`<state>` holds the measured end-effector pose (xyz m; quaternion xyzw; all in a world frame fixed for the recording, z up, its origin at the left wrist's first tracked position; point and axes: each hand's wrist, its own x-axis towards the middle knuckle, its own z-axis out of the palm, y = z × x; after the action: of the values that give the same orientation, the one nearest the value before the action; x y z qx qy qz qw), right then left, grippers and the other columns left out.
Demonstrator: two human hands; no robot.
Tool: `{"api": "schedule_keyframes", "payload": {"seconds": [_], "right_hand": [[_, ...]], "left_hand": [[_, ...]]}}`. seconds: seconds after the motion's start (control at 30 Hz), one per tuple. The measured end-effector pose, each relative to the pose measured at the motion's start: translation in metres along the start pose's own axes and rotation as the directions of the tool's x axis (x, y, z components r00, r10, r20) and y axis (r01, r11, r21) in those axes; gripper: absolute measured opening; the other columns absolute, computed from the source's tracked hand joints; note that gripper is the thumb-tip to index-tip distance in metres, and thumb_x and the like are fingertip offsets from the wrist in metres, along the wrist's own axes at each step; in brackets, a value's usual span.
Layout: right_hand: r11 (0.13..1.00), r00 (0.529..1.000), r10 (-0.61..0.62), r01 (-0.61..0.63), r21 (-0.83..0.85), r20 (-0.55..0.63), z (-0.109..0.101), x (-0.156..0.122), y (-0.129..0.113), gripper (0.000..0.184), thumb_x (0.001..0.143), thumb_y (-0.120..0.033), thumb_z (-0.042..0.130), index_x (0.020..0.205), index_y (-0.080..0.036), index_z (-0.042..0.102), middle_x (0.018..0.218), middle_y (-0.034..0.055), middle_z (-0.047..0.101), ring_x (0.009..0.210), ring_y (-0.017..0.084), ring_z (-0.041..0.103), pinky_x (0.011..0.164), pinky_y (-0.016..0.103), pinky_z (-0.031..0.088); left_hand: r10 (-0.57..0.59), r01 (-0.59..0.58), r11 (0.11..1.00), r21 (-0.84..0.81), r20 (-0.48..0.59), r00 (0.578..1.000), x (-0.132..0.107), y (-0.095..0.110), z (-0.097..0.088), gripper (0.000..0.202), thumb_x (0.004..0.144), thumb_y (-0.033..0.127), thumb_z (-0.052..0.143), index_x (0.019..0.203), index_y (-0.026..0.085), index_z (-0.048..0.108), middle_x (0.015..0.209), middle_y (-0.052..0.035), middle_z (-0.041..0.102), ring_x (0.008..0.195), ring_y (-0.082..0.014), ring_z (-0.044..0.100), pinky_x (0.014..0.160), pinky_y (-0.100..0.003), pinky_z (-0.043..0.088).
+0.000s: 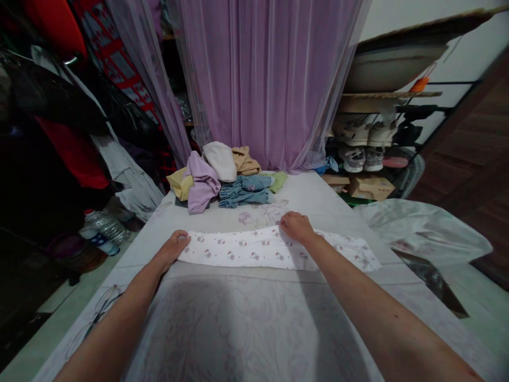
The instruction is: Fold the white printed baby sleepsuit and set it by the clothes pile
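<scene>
A white garment (242,249) with a small repeated character print lies flat across the bed as a long strip, perhaps folded trousers; I cannot tell for sure. My left hand (177,245) pinches its left end between thumb and fingers. Right of the strip's middle, my right hand (296,227) is closed on the upper edge with curled fingers. The strip's right end lies loose beyond my right forearm.
Crumpled clothes, among them a lilac piece (202,183) and blue denim (246,191), are heaped at the bed's far end before a purple curtain (254,79). Glasses (99,310) lie at the left edge. Shoes (360,154) stand on a rack, right; bottles (105,228) stand left.
</scene>
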<state>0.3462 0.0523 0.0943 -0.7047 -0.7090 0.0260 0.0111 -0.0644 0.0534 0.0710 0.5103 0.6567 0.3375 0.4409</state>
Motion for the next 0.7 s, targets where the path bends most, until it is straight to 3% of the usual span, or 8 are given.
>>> {"api": "schedule_keyframes", "payload": {"seconds": [0.3, 0.5, 0.6, 0.7], "right_hand": [[0.999, 0.999, 0.033, -0.033, -0.027, 0.001, 0.007, 0.003, -0.002, 0.031, 0.092, -0.023, 0.042, 0.104, -0.018, 0.071, 0.119, 0.0116, 0.066, 0.109, 0.024, 0.058, 0.088, 0.034, 0.041], [0.999, 0.998, 0.051, -0.051, 0.012, -0.045, 0.016, -0.002, 0.000, 0.028, 0.091, -0.025, 0.045, 0.099, -0.019, 0.071, 0.112, 0.0097, 0.069, 0.105, 0.023, 0.060, 0.084, 0.032, 0.042], [0.998, 0.996, 0.059, -0.058, 0.008, -0.066, 0.016, -0.003, 0.002, 0.028, 0.090, -0.025, 0.046, 0.098, -0.018, 0.072, 0.112, 0.0107, 0.069, 0.104, 0.024, 0.060, 0.083, 0.033, 0.042], [0.997, 0.993, 0.082, -0.082, 0.002, -0.084, 0.017, -0.003, 0.001, 0.028, 0.090, -0.023, 0.045, 0.098, -0.017, 0.072, 0.111, 0.0130, 0.069, 0.104, 0.025, 0.060, 0.084, 0.034, 0.042]], "left_hand": [[-0.060, 0.059, 0.997, -0.048, -0.011, 0.998, 0.006, 0.000, 0.001, 0.055, 0.051, 0.061, 0.074, 0.085, 0.020, 0.059, 0.063, 0.0051, 0.060, 0.056, -0.0132, 0.054, 0.052, -0.023, 0.038], [-0.121, 0.125, 0.988, -0.086, 0.046, 0.992, 0.007, 0.003, -0.002, 0.061, 0.045, 0.066, 0.077, 0.078, 0.017, 0.063, 0.061, 0.0016, 0.063, 0.055, -0.0152, 0.056, 0.053, -0.026, 0.041], [-0.075, 0.073, 0.996, -0.043, -0.054, 0.996, 0.008, 0.001, -0.001, 0.054, 0.049, 0.065, 0.075, 0.073, 0.018, 0.063, 0.057, 0.0026, 0.061, 0.054, -0.0141, 0.054, 0.051, -0.025, 0.038], [-0.024, 0.044, 0.994, 0.101, -0.191, 0.981, 0.010, 0.000, 0.002, 0.041, 0.058, 0.058, 0.071, 0.068, 0.019, 0.063, 0.054, 0.0041, 0.057, 0.054, -0.0129, 0.051, 0.050, -0.024, 0.035]]}}
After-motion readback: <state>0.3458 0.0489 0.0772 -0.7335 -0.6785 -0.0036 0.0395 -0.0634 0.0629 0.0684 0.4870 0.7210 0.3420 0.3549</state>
